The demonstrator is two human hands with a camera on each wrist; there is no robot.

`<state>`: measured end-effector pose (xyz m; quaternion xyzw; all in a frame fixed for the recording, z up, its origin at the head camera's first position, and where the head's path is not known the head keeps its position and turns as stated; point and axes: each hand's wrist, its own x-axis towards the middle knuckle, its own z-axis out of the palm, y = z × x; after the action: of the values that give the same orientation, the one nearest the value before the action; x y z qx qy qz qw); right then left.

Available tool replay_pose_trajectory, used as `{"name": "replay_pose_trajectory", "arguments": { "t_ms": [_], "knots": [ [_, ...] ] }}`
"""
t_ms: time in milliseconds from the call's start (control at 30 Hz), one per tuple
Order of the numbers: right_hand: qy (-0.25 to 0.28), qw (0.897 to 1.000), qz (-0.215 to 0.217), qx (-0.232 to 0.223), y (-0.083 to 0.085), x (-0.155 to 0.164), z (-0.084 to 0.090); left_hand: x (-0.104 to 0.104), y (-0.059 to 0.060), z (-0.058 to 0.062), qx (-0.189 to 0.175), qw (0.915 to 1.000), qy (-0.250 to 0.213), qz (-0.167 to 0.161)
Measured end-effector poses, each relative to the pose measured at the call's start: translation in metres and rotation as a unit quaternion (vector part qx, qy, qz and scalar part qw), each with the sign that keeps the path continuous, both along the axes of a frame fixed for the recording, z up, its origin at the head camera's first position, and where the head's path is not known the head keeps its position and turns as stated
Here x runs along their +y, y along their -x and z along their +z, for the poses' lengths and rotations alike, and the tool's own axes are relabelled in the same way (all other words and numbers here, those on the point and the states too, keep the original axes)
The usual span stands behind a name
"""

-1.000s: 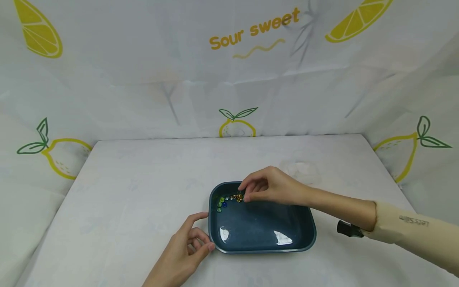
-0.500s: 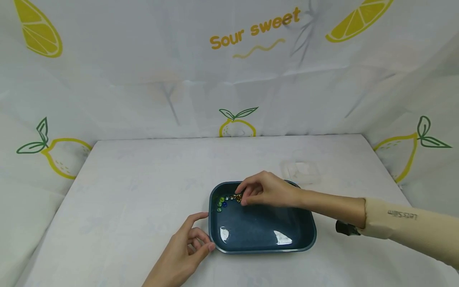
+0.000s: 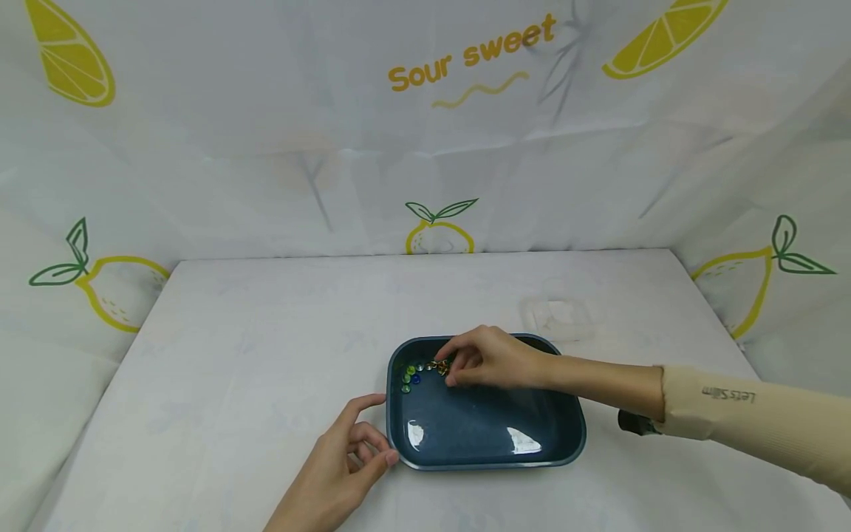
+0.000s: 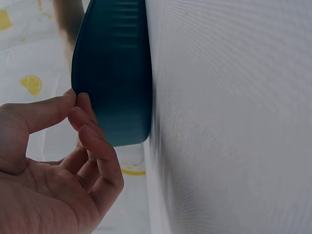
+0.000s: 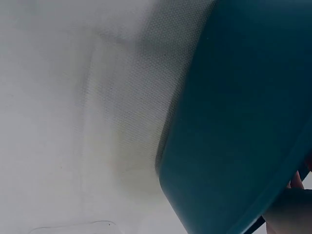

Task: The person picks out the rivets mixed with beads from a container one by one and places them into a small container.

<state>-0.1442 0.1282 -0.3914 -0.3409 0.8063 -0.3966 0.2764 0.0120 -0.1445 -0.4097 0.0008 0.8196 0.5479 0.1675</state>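
Head view: my right hand (image 3: 492, 358) pinches a gold piece (image 3: 442, 366) at the fingertips, inside the blue tray (image 3: 485, 451); green, blue and clear beads (image 3: 411, 374) just left of them wait unpicked. Left hand (image 3: 346, 462), fingers loosely curled, touches the tray's near corner; the right forearm has slid in since earlier, and a clear box (image 3: 557, 316) sits beyond.

I see a white tabletop (image 3: 253, 355) under a pale cloth. A dark blue tray (image 3: 485, 432) lies on it, just toward 6 o'clock of center. A clear plastic container (image 3: 557, 316) rests near the tray at its 1 o'clock. My left hand (image 3: 335, 473) lies on the cloth at the tray's 8 o'clock corner, touching its wall.
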Motion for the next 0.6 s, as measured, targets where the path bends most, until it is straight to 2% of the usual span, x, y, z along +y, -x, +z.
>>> {"name": "replay_pose_trajectory", "arguments": {
  "t_ms": [233,600],
  "knots": [
    [-0.025,1.000,0.007,0.000,0.000,0.003,-0.007,0.000,-0.001,-0.001,-0.003,1.0000,-0.001,-0.001],
    [-0.035,0.999,0.010,0.008,-0.001,0.001,-0.012,0.000,0.000,-0.001,-0.004,1.0000,-0.001,-0.001]
  ]
}}
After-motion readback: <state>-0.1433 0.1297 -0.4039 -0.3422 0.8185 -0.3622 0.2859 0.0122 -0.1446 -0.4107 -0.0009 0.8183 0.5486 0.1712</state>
